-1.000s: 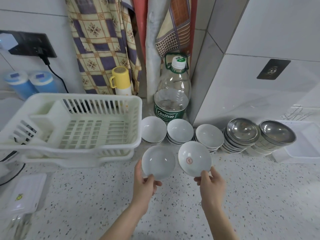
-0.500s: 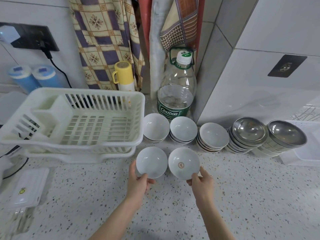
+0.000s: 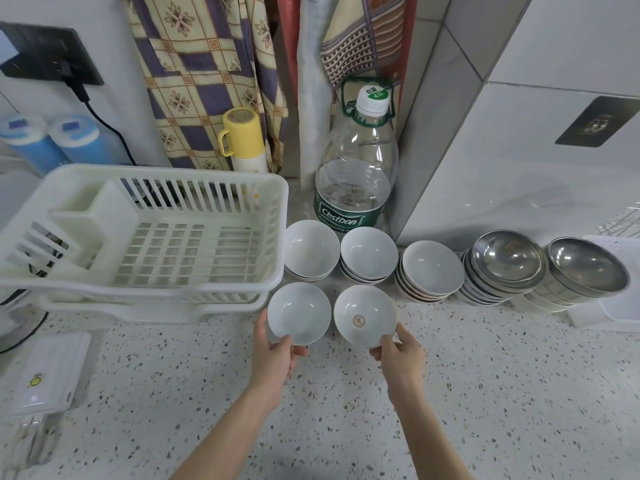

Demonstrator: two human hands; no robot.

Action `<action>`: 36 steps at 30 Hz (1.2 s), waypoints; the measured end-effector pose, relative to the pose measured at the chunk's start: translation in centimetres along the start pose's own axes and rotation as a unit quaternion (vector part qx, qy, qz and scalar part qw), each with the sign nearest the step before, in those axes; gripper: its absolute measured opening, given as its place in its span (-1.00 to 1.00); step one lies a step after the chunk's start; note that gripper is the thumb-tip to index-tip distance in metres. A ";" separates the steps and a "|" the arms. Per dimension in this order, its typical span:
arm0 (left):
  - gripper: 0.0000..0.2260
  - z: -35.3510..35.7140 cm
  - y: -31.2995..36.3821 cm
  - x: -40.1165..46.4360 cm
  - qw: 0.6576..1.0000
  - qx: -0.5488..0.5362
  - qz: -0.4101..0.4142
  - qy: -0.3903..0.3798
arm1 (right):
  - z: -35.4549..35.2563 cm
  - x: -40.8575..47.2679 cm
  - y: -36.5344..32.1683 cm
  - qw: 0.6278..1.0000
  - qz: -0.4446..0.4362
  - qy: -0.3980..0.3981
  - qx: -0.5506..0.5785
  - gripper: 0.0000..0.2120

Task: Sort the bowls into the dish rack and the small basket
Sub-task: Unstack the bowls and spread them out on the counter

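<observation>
My left hand (image 3: pixel 274 358) grips the near rim of a plain white bowl (image 3: pixel 298 311). In my right hand (image 3: pixel 403 355) is a white bowl with a red mark (image 3: pixel 364 315) inside, held by its near rim. Both bowls hang side by side just in front of the white dish rack (image 3: pixel 214 289), which stands at the left with nothing in it. Behind them are three stacks of white bowls (image 3: pixel 369 252) and two stacks of steel bowls (image 3: pixel 509 259) along the wall. A white tray-like container (image 3: pixel 623 311), only partly in view, sits at the far right.
A large water bottle (image 3: pixel 356 174) stands behind the bowl stacks. A yellow flask (image 3: pixel 244 140) and two blue canisters (image 3: pixel 52 140) are at the back. A white lidded box (image 3: pixel 45 372) lies at the front left. Speckled countertop (image 3: pixel 485 393) spreads in front.
Both hands have carried their bowls leftward and a little away from me, toward the dish rack's front right corner. The two bowls now sit closer together.
</observation>
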State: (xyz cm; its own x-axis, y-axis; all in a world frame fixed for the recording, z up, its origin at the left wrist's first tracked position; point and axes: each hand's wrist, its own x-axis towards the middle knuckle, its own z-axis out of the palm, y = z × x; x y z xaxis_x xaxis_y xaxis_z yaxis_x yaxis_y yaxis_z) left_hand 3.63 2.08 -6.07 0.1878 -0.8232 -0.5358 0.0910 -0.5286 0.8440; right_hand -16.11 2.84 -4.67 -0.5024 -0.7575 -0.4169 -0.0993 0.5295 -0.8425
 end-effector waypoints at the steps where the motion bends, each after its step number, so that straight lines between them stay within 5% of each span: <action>1: -0.39 0.1 0.0 0.1 1.000 -0.001 0.001 0.000 | 0.0 0.1 0.0 1.000 0.002 0.001 0.001 -0.51; 10: -0.41 0.3 0.2 0.1 1.000 -0.002 0.006 -0.005 | -0.3 0.2 -0.2 1.000 0.017 -0.009 -0.002 -0.52; 16: -0.44 -0.2 0.9 -0.8 0.998 0.053 0.038 -0.026 | -1.2 0.2 -0.7 0.994 0.002 -0.033 -0.103 -0.49; 20: -0.42 -0.9 1.5 -1.6 0.989 0.120 0.084 0.007 | -2.4 -0.3 -1.9 0.969 -0.059 0.071 -0.230 -0.47; 23: -0.47 -0.6 2.5 -1.9 0.985 0.129 0.117 -0.006 | -2.8 0.1 -3.6 0.971 -0.088 0.104 -0.198 -0.63; 26: -0.43 1.2 4.1 -0.9 0.990 0.103 0.092 -0.035 | -1.8 1.2 -5.7 0.986 -0.072 0.047 -0.143 -0.74; 31: -0.55 3.9 6.1 3.1 0.999 0.027 -0.003 -0.019 | 0.7 3.6 -7.7 0.998 0.021 -0.033 -0.046 -0.69; 36: -0.47 5.0 7.3 5.4 1.000 -0.005 -0.014 0.010 | 2.5 5.6 -8.5 0.995 0.083 -0.051 -0.022 -0.62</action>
State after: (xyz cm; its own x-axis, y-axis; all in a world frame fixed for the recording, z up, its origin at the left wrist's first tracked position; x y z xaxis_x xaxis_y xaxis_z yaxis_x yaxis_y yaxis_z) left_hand 0.37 -7.24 -2.96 0.2036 -0.8037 -0.5592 0.1066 -0.5495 0.8286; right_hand -15.94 -6.89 -0.71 -0.4247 -0.6922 -0.5835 -0.0617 0.6652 -0.7441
